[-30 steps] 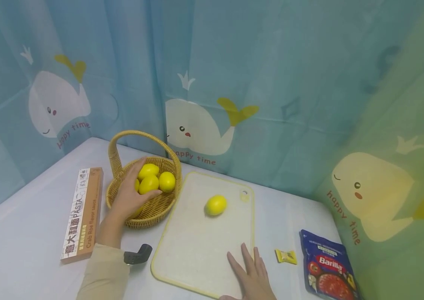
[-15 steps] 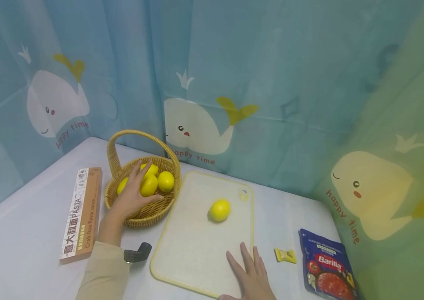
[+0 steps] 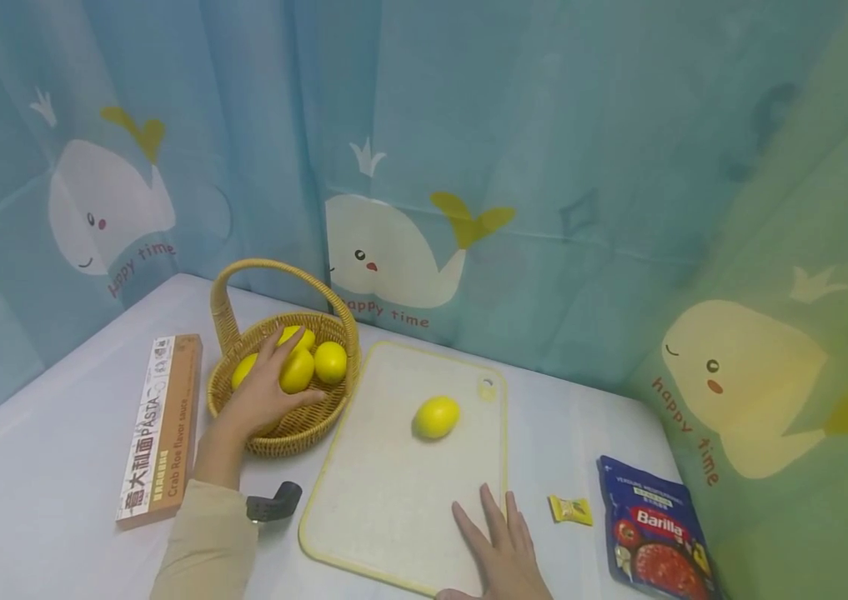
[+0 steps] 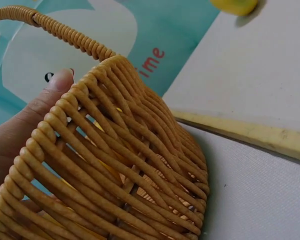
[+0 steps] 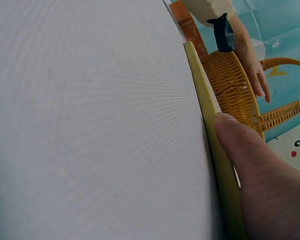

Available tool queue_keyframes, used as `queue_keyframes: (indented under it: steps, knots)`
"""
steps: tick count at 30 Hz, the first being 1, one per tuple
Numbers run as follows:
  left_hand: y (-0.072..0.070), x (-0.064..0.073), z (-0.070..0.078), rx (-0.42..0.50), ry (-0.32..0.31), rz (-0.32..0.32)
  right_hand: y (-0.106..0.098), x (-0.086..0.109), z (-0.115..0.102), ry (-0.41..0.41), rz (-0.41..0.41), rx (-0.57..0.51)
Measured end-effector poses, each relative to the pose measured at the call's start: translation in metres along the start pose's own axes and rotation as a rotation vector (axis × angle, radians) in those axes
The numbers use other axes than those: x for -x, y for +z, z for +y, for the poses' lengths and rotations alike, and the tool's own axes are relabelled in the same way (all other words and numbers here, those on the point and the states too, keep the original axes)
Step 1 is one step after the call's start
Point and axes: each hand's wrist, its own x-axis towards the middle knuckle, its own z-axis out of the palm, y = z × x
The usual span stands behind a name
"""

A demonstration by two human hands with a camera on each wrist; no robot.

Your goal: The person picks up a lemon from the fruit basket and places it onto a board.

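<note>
My left hand (image 3: 262,396) hangs over the wicker basket (image 3: 303,439), its fingers loosely spread across the yellow lemons (image 3: 297,371) inside. Its thumb stands out to the right, apart from the fingers. Several lemons show around the hand; others may be hidden under the palm. In the left wrist view the basket's woven side (image 4: 125,150) covers most of that hand. A single lemon (image 3: 437,417) lies on the upper part of the white cutting board (image 3: 386,500). My right hand (image 3: 502,546) rests on the board's near right corner with fingers spread, thumb by the yellow edge (image 5: 205,95).
Left of the basket lies a pasta box (image 3: 161,433). A black wrist-camera mount (image 3: 276,504) sticks out from the left sleeve. Right of the board are a small yellow packet (image 3: 570,510) and a blue Barilla pouch (image 3: 656,529). A whale-print curtain (image 3: 544,167) hangs behind.
The lemon on the board has rolled a little toward the near side, then slightly back. The left hand's fingers have drawn back a little, uncovering a lemon at the basket's left. The right hand stays put.
</note>
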Motion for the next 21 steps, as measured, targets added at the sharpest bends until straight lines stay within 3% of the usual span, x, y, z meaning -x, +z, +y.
queue_keyframes:
  steps: [14, 21]
  knots:
    - [0.0009, -0.0015, -0.0013, -0.038, -0.016, -0.04, 0.0005, -0.0001, -0.0018, 0.014, -0.002, -0.003]
    - [0.0017, -0.0012, -0.0015, -0.064, 0.028, -0.035, -0.0023, -0.0015, -0.0032, 0.034, -0.04, -0.005]
